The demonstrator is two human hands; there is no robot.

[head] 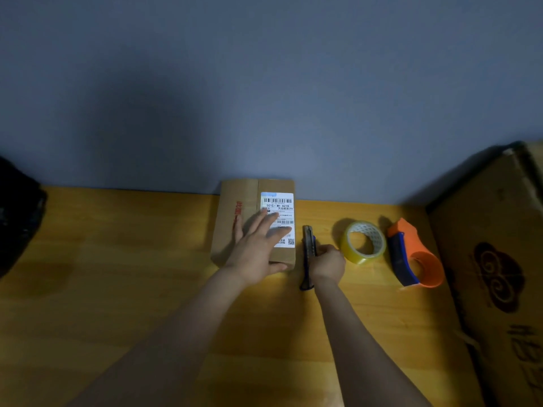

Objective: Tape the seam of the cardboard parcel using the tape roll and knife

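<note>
A small cardboard parcel [232, 195] with a white shipping label lies on the wooden table against the wall. My left hand [258, 245] rests flat on its top, fingers spread over the label. Just right of the parcel lies a dark utility knife [307, 239], and my right hand [327, 264] is curled around its middle. A roll of clear yellowish tape [364, 242] stands on the table to the right of the knife, apart from both hands.
An orange and blue tape dispenser [411, 254] lies right of the roll. A large cardboard box [496, 259] fills the right edge. A dark object [17, 218] sits at the far left. The wooden table [117, 259] extends left and toward me.
</note>
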